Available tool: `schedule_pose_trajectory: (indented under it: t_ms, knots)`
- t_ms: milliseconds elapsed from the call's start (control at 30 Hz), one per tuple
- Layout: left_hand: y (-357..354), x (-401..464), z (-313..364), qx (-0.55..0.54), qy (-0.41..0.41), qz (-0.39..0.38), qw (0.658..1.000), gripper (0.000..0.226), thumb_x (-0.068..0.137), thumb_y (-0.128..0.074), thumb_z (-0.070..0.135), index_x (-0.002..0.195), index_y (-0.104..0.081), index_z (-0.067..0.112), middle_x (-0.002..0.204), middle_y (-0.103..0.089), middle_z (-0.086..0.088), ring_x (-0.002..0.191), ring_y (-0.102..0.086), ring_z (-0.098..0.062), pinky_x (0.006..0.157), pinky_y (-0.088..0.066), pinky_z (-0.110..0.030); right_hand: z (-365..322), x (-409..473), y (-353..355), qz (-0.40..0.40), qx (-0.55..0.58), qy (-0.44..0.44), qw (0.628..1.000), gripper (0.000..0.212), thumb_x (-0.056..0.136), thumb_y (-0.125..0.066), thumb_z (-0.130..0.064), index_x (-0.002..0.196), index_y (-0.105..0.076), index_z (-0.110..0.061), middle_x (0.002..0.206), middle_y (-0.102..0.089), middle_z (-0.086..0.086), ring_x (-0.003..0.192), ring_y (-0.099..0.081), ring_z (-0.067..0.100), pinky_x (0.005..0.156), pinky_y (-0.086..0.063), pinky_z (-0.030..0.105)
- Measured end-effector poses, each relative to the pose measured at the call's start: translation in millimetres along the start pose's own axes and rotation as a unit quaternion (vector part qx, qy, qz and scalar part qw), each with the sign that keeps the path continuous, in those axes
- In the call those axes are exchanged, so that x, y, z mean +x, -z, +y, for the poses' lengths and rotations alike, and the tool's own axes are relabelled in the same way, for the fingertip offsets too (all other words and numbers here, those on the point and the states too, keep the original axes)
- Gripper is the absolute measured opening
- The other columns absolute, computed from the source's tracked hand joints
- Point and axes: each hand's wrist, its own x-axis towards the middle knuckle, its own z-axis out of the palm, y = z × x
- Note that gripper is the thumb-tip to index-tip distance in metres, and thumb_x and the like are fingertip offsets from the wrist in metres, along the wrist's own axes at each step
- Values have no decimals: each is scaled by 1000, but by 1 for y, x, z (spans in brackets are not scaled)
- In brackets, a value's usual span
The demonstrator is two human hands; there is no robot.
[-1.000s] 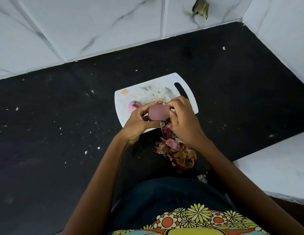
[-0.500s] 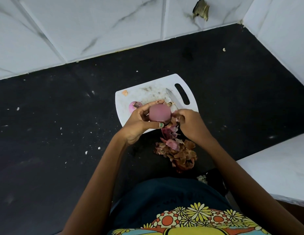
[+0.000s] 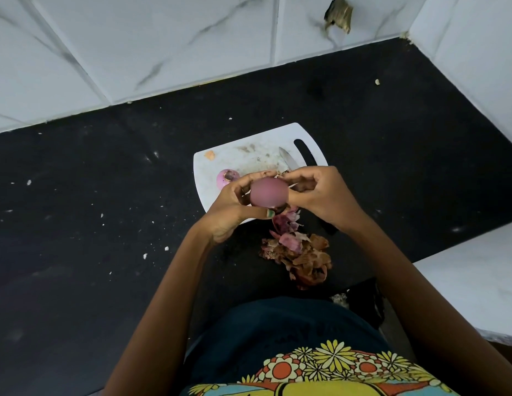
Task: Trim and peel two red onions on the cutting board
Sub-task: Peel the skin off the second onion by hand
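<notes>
Right hand back up beside smooth, pink, peeled onion.

Left hand gripping a peeled red onion above the white cutting board, right hand touching its far end, second onion on the board, knife blade by the handle slot, onion skins heaped just off the near edge

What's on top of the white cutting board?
On the cutting board lie a peeled onion, a knife and scraps. The hands cover its near part, so anything there is hidden.
</notes>
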Motion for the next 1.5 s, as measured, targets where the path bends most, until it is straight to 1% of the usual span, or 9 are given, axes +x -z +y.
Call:
schedule_pose_trajectory:
  t_ms: [233,333,433,600,900,1067,1200,1300,1500]
  knots:
    - [0,-3,-4,-24,13,-3,1000,73,53,-81,-5,119,-63,20,128,-58,-4,118,-59,-27,93,-54,-42,4,2,0,62,-7,24,998,22,78,-64,3,91,-76,-8,84,-73,1,74,-69,9,72,-59,27]
    - [-1,-2,-4,-32,15,11,999,69,56,-79,-6,118,-63,22,128,-58,-5,118,-59,-26,89,-55,-36,7,2,-2,45,10,14,999,18,82,-68,-5,98,-74,-8,92,-74,2,80,-70,8,77,-58,26]
    - [-2,0,-6,-39,18,25,999,76,50,-86,2,119,-61,22,134,-54,-11,120,-57,-30,92,-54,-42,8,-1,-3,31,48,4,998,14,84,-72,-19,96,-72,-12,92,-72,-3,84,-69,7,80,-58,28]
    - [-5,1,-4,-21,23,46,998,72,52,-82,-2,115,-58,23,130,-54,-11,118,-58,-32,90,-55,-43,7,-5,-11,0,56,-5,998,32,75,-80,-20,104,-69,-12,99,-71,-6,89,-68,6,77,-56,22]
    - [-9,-8,1,-90,28,8,996,67,57,-73,-8,117,-60,20,124,-59,-7,106,-65,-19,75,-58,-27,9,-1,-4,-16,135,-27,990,24,77,-73,2,97,-72,-11,96,-74,6,86,-72,20,72,-60,35]
    - [-12,-10,3,-106,29,1,994,62,60,-70,-9,114,-61,19,112,-65,-3,97,-68,-16,71,-57,-23,13,-1,-6,55,89,-10,994,30,78,-59,11,90,-74,-11,87,-73,3,77,-71,18,74,-60,42]
    - [-12,-8,3,-101,25,27,994,59,60,-71,-7,112,-61,19,112,-64,-4,96,-67,-15,73,-57,-24,14,-2,-7,26,137,-30,990,16,81,-72,-7,97,-73,-10,93,-74,5,89,-71,18,83,-58,41]
    - [-10,-8,3,-101,21,30,994,60,59,-71,-5,113,-60,19,109,-65,-3,92,-69,-13,72,-57,-24,14,-5,-7,-14,131,-52,990,33,76,-80,-20,105,-70,-10,99,-73,3,90,-71,17,81,-59,35]
    - [-7,-10,-2,-110,27,11,993,63,62,-69,-10,118,-60,19,110,-65,-2,96,-68,-15,73,-58,-25,11,-4,-8,3,99,-43,994,25,75,-78,-11,98,-71,-11,91,-74,4,83,-71,19,76,-60,36]
